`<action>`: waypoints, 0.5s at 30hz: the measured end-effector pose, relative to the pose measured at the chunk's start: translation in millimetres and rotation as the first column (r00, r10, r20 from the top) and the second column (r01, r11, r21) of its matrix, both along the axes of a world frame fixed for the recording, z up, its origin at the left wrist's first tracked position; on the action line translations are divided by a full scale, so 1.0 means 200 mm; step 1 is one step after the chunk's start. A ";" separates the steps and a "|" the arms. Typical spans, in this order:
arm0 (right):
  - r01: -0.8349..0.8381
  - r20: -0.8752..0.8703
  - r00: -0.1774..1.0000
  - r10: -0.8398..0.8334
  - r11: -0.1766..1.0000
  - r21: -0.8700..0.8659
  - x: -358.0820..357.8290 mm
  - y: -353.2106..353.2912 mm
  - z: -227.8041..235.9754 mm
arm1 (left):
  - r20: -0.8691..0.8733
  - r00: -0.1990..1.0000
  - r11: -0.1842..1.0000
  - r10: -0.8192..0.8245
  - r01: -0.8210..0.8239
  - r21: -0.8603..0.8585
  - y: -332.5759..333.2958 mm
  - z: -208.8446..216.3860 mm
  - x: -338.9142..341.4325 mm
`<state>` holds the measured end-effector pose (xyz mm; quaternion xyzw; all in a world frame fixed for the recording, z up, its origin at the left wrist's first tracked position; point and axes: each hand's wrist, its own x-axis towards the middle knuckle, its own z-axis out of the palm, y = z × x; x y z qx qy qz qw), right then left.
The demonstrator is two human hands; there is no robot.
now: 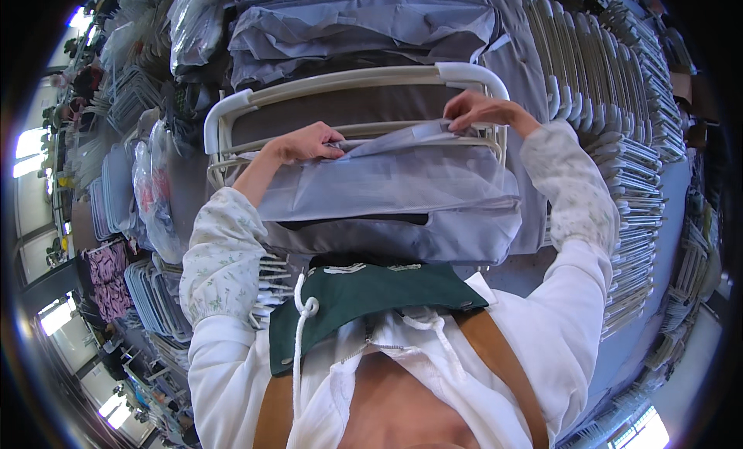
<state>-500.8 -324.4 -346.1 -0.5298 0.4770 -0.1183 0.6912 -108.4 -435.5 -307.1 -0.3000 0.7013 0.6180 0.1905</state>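
A cream metal tube frame (344,81) with white corner sleeves lies in front of me, a dark panel behind its bars. Thin grey fabric (387,187) hangs from the frame's nearer bar toward my body. My left hand (311,142) is closed on the fabric's upper edge, left of the middle. Further right, my right hand (480,111) pinches the same edge between thumb and fingers, close to the frame's right side. Between the hands the edge is drawn into a narrow fold along the bar. The fingertips of my left hand are partly hidden.
Folded grey fabric (364,31) is piled beyond the frame. On the right, many cream tube frames (596,70) stand packed in a row, with more white tubes (631,217) nearer me. Plastic-wrapped items (155,182) and pale blue frames (155,294) stand at left.
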 end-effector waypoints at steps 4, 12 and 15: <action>-0.151 -0.318 0.937 -0.144 0.653 -0.742 0.08 0.34 0.24 | 0.050 0.987 0.987 -0.150 0.153 -0.057 -0.04 0.02 -0.04; -0.027 -0.203 0.952 -0.230 0.596 -0.802 0.07 0.52 0.24 | -0.056 0.988 0.985 -0.143 0.137 -0.106 0.32 -0.05 -0.84; 0.363 0.325 0.890 -0.319 0.928 -0.086 -0.09 0.38 0.07 | -0.079 0.993 0.995 -0.088 0.091 0.034 0.32 -0.04 -0.87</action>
